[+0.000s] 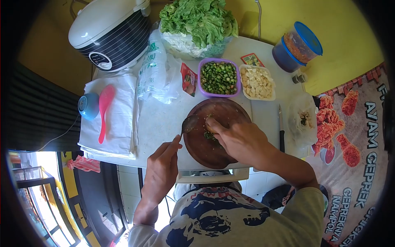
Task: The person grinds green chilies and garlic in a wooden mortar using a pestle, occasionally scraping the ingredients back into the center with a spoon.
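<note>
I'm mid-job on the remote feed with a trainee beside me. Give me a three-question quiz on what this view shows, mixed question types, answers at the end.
1. Multiple choice: what does the left hand hold?
A) a pink paddle
B) a spoon
C) a red packet

2. True or false: the right hand is over the round brown dish, and the black-handled knife lies apart from it on the table.

3. Fill in the blank: the chopped green pieces are in a tub whose colour is ____.

Key: 1. B; 2. true; 3. purple
</note>
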The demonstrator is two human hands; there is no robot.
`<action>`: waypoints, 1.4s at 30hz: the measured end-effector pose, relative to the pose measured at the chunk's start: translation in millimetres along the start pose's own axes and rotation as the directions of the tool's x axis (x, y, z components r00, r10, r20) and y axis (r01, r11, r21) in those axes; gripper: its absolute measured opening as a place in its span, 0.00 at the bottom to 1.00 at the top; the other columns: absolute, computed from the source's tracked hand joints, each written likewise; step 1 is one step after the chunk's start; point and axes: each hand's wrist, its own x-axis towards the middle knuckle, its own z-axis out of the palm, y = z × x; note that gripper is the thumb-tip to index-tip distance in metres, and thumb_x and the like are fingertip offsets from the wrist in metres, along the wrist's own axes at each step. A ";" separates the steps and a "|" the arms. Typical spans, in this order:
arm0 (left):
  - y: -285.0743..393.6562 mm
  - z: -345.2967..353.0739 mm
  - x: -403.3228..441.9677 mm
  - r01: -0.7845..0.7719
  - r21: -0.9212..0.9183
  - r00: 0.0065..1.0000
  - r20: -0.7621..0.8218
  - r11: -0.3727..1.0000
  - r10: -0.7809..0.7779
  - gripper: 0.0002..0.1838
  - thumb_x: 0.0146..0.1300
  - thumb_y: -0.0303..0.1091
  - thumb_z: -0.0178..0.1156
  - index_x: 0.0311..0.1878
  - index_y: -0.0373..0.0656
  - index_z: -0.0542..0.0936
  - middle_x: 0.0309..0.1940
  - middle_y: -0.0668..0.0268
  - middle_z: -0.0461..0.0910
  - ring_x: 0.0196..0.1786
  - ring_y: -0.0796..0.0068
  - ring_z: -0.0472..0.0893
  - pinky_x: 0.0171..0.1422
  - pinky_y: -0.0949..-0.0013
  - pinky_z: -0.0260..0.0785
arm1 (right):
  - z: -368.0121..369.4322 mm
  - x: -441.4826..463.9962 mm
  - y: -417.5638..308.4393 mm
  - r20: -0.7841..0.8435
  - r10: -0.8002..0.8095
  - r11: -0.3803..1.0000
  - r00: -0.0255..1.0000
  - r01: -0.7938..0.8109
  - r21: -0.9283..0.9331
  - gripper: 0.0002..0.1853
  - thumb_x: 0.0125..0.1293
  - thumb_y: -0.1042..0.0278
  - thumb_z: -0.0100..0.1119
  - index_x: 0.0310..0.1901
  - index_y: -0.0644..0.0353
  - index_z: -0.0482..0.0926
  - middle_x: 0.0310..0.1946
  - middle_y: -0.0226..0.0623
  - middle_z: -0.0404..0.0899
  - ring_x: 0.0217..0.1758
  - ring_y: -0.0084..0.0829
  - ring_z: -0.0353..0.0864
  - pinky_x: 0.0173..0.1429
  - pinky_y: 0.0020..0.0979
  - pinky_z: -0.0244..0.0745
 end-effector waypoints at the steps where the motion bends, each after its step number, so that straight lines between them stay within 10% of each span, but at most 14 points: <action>1: 1.3 2.5 2.4 -0.004 -0.003 1.000 0.005 1.000 0.004 0.21 0.69 0.11 0.56 0.64 0.28 0.82 0.46 0.45 0.87 0.45 0.46 0.90 0.49 0.57 0.82 | -6.0 4.6 1.5 0.000 0.007 1.000 1.000 -0.007 -0.001 0.27 0.76 0.63 0.56 0.75 0.57 0.73 0.25 0.50 0.85 0.29 0.50 0.89 0.33 0.48 0.84; 10: 7.3 3.1 0.3 -0.013 0.063 1.000 0.016 0.998 0.012 0.22 0.67 0.11 0.55 0.64 0.28 0.82 0.47 0.44 0.87 0.46 0.45 0.90 0.48 0.55 0.82 | -12.4 -26.3 -16.2 -0.063 0.054 0.981 0.997 -0.041 0.189 0.28 0.77 0.59 0.61 0.77 0.47 0.71 0.37 0.58 0.86 0.33 0.52 0.89 0.31 0.50 0.82; 20: 7.1 5.3 -0.8 0.033 0.032 0.999 -0.018 0.999 -0.033 0.22 0.71 0.12 0.56 0.66 0.34 0.83 0.46 0.48 0.89 0.43 0.53 0.90 0.46 0.60 0.79 | 1.9 -19.4 -31.1 -0.101 -0.059 0.959 0.993 0.029 -0.282 0.36 0.66 0.66 0.63 0.78 0.49 0.72 0.41 0.53 0.85 0.27 0.42 0.88 0.28 0.39 0.83; 28: 3.6 5.2 4.1 0.025 0.005 1.000 0.014 1.000 -0.025 0.24 0.69 0.11 0.55 0.66 0.33 0.82 0.46 0.47 0.88 0.46 0.49 0.91 0.50 0.59 0.81 | -27.3 10.4 7.4 0.104 0.122 0.973 0.987 -0.139 0.183 0.26 0.76 0.62 0.62 0.73 0.48 0.74 0.32 0.53 0.86 0.33 0.58 0.86 0.38 0.55 0.82; 38: -3.4 17.3 15.6 -0.031 0.046 0.999 -0.009 0.998 0.031 0.22 0.70 0.13 0.55 0.66 0.32 0.82 0.47 0.47 0.87 0.47 0.47 0.90 0.51 0.57 0.81 | -17.5 6.9 15.7 0.060 0.135 0.977 0.989 -0.143 0.158 0.24 0.76 0.62 0.61 0.72 0.52 0.76 0.34 0.57 0.86 0.34 0.60 0.85 0.40 0.55 0.80; 42: -4.2 26.4 25.8 -0.094 0.046 0.995 -0.022 0.994 0.095 0.23 0.69 0.14 0.54 0.66 0.32 0.81 0.47 0.46 0.87 0.48 0.43 0.88 0.53 0.55 0.81 | 0.4 -2.1 52.7 -0.234 -0.037 0.917 0.972 0.126 0.379 0.27 0.83 0.57 0.55 0.78 0.52 0.69 0.29 0.55 0.83 0.24 0.48 0.83 0.32 0.44 0.78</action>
